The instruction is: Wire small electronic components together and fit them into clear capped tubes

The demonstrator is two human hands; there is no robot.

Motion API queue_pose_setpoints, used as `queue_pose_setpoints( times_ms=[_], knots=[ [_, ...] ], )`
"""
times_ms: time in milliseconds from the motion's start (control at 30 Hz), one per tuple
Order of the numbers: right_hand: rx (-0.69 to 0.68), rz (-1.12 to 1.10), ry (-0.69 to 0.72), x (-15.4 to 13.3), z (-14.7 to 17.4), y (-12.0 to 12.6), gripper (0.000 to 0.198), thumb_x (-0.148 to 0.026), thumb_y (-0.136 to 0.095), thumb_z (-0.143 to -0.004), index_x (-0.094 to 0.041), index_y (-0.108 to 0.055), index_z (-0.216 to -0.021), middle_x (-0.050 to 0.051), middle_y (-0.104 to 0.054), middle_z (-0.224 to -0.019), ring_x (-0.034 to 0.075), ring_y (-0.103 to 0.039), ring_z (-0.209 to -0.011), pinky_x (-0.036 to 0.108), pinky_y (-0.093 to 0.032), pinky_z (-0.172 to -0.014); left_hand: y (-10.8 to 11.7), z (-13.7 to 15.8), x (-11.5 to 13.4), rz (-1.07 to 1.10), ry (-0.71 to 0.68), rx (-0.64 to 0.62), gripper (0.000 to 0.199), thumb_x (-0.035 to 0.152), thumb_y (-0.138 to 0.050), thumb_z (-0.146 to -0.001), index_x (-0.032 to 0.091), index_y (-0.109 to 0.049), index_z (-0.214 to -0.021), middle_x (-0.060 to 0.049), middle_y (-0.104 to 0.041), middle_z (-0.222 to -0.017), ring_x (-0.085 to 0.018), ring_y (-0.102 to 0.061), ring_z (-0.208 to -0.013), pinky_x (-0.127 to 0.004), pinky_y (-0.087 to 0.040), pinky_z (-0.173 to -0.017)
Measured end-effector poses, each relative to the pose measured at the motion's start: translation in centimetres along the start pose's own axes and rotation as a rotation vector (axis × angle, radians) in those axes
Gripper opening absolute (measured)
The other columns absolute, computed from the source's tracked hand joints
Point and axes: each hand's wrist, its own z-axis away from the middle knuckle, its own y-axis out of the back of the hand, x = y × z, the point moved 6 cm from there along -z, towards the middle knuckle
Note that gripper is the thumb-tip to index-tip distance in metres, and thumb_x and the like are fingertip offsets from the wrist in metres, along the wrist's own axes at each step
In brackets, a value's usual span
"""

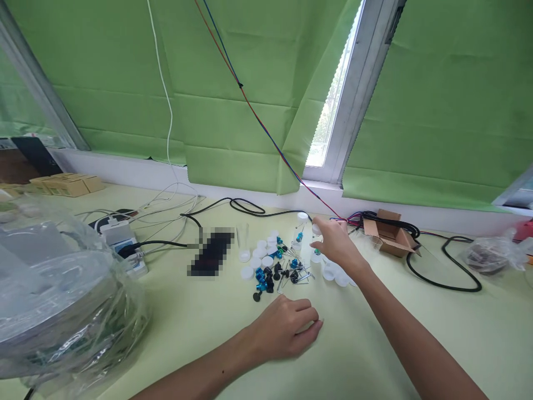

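Observation:
My right hand (335,240) reaches over the far side of the parts, its thumb and fingers around the upper part of a clear capped tube (317,253) with something green inside. Just left of it stands another clear tube (299,238) with a white cap and a blue part in it. My left hand (287,326) rests on the table in front of the pile, fingers curled in, with nothing visible in them. The pile holds blue metal parts (261,276), black knobs (277,270), hex keys (305,277) and white caps (261,253).
An open clear tube (244,244) stands left of the pile, near a pixelated dark object (211,253). A plastic-wrapped spool (62,294) fills the left. Behind are cables, a power strip (120,239) and an open cardboard box (389,236). White round pieces (337,275) lie beneath my right forearm.

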Motion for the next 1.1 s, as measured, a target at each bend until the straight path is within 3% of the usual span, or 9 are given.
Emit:
queue_pose_setpoints(
  times_ms=[233,567,733,833,933,1100],
  knots=[
    [-0.019,0.028,-0.042,0.6,-0.2,-0.2,0.023,-0.018,-0.074,-0.074,-0.02,-0.057,-0.089,0.006,-0.068,-0.084,0.026,-0.059,-0.086,0.037,-0.03,-0.079,-0.5,0.0,-0.2,-0.029,0.024,-0.071,0.027,0.023,-0.041,-0.095,0.019,-0.057,-0.073,0.0,-0.055,-0.062,-0.01,-0.051,-0.053,-0.028,-0.026,-0.048],
    [0.068,0.004,-0.052,0.7,0.0,0.7,0.019,-0.021,-0.064,-0.085,-0.018,-0.065,-0.104,0.012,-0.069,-0.098,0.03,-0.056,-0.099,0.042,-0.031,-0.087,-0.3,-0.1,-0.2,-0.008,0.034,-0.063,0.022,0.021,-0.046,-0.092,0.019,-0.057,-0.074,0.0,-0.058,-0.064,-0.009,-0.054,-0.053,-0.029,-0.026,-0.048],
    [0.26,-0.091,0.005,-0.7,0.3,2.7,0.02,-0.019,-0.059,-0.089,-0.018,-0.063,-0.108,0.012,-0.067,-0.104,0.03,-0.056,-0.1,0.046,-0.033,-0.091,-0.2,-0.1,-0.1,-0.012,0.007,-0.042,0.023,0.021,-0.046,-0.093,0.018,-0.058,-0.073,0.001,-0.056,-0.062,-0.008,-0.052,-0.051,-0.028,-0.025,-0.046],
    [0.376,-0.248,0.096,-2.5,1.0,4.0,0.019,-0.018,-0.052,-0.093,-0.018,-0.061,-0.109,0.011,-0.066,-0.102,0.028,-0.056,-0.098,0.04,-0.04,-0.087,-0.3,0.0,0.1,-0.03,-0.021,-0.025,0.026,0.024,-0.047,-0.094,0.018,-0.058,-0.071,0.002,-0.053,-0.06,-0.008,-0.049,-0.05,-0.028,-0.024,-0.045],
    [0.239,-0.375,0.172,-4.6,1.5,2.6,0.017,-0.017,-0.051,-0.094,-0.017,-0.061,-0.108,0.011,-0.064,-0.1,0.023,-0.058,-0.089,0.033,-0.044,-0.079,-0.3,0.0,0.4,-0.044,-0.06,-0.025,0.03,0.028,-0.046,-0.096,0.018,-0.058,-0.071,0.002,-0.053,-0.059,-0.009,-0.048,-0.049,-0.028,-0.025,-0.045],
    [-0.158,-0.366,0.257,-6.5,2.7,-3.0,0.017,-0.014,-0.058,-0.09,-0.017,-0.063,-0.107,0.009,-0.064,-0.094,0.021,-0.059,-0.089,0.029,-0.044,-0.075,-0.6,0.1,0.6,-0.058,-0.093,-0.033,0.034,0.031,-0.046,-0.095,0.017,-0.058,-0.066,0.001,-0.053,-0.057,-0.009,-0.047,-0.048,-0.029,-0.024,-0.044]
  ],
)
